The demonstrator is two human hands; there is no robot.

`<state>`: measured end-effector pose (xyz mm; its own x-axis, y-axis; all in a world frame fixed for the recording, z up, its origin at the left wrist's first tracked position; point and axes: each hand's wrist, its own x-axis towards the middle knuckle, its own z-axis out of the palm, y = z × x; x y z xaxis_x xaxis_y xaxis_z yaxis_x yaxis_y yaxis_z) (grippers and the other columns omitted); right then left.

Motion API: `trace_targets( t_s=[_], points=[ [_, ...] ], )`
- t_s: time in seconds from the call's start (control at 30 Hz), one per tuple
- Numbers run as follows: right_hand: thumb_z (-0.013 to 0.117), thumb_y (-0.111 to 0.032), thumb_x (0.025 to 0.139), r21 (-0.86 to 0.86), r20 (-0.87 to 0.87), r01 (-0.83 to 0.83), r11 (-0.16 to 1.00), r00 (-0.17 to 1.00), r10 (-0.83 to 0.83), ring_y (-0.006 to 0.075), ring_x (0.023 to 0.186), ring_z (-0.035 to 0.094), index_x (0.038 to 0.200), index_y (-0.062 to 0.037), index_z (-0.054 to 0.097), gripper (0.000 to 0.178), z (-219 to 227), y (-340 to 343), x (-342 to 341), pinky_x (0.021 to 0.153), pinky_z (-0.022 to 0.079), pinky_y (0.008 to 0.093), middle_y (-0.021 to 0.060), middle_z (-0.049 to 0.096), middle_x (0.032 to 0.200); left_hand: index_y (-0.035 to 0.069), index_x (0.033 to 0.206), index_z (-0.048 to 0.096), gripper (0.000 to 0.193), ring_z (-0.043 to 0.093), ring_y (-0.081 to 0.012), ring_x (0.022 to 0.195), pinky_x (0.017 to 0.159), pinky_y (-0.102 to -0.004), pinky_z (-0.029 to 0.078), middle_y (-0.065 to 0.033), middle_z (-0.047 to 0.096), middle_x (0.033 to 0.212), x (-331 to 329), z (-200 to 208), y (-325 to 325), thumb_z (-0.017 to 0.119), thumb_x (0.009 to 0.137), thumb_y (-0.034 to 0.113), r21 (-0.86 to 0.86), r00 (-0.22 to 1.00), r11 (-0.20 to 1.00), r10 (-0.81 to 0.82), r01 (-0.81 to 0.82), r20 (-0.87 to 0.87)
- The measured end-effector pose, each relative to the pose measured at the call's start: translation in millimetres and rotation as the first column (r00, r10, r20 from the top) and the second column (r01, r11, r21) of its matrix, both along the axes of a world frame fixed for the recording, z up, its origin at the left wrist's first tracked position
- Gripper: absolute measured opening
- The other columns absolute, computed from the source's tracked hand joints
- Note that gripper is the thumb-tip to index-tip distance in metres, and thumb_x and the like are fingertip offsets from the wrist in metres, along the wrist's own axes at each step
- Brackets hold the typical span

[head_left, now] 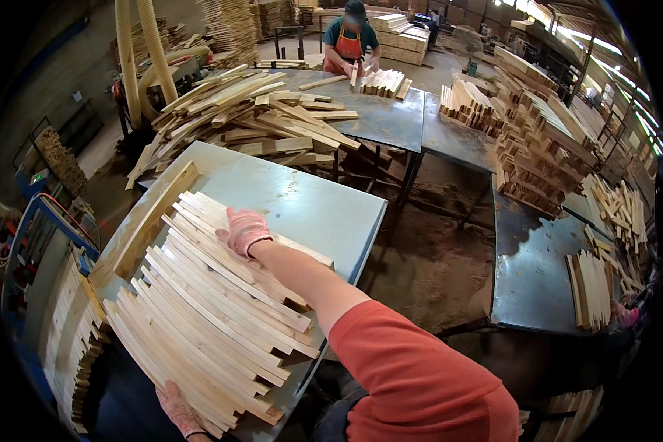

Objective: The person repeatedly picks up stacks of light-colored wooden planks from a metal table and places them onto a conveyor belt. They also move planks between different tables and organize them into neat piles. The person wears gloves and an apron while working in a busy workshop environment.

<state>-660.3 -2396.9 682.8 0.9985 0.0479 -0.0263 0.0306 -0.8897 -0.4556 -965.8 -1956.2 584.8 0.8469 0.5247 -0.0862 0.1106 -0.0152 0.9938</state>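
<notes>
A row of pale wooden strips (199,317) lies side by side on a light blue-grey metal table (324,199), their right ends uneven. My right hand (244,233), in a pink knit glove, reaches across and rests on the strips near the far side of the row, its fingers apart. At the near left, my left hand (177,409), gloved alike, lies along the outer edge of the nearest strip with its fingers stretched out. Part of the left hand is hidden by the picture's lower edge.
A wooden rail (155,214) runs along the table's left side. Beyond lies a loose heap of strips (250,118). A co-worker in a red apron (350,48) handles strips at the far table. Tall stacked wood (534,140) stands at right, near another metal table (530,272).
</notes>
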Motion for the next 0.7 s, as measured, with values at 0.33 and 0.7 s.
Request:
trace_targets(
  t_s=[0.33,0.7],
  points=[
    [0.053,-0.064,0.101,0.009,0.068,0.013,1.000,0.998,-0.013,0.0402,0.133,0.063,0.157,-0.0040,0.049,0.083,-21,8,20,0.113,0.050,0.0497,0.0236,0.066,0.143,-0.002,0.123,0.062,0.030,0.061,-0.0214,0.103,0.094,-0.0395,0.052,-0.0092,0.067,0.113,-9,39,-41,0.061,0.104,0.020,0.113,1.000,0.994,0.001,-0.003,0.019],
    [0.053,-0.062,0.102,-0.085,0.033,0.068,0.994,0.997,-0.066,0.0460,0.133,0.061,0.160,-0.0078,0.044,0.080,-8,28,12,0.113,0.048,0.0535,0.0304,0.060,0.146,-0.001,0.145,0.061,0.060,0.071,-0.0242,0.117,0.104,-0.0362,0.053,-0.0154,0.075,0.130,-7,32,-29,0.077,0.095,0.029,0.184,0.992,0.978,0.113,-0.102,-0.049]
  ],
)
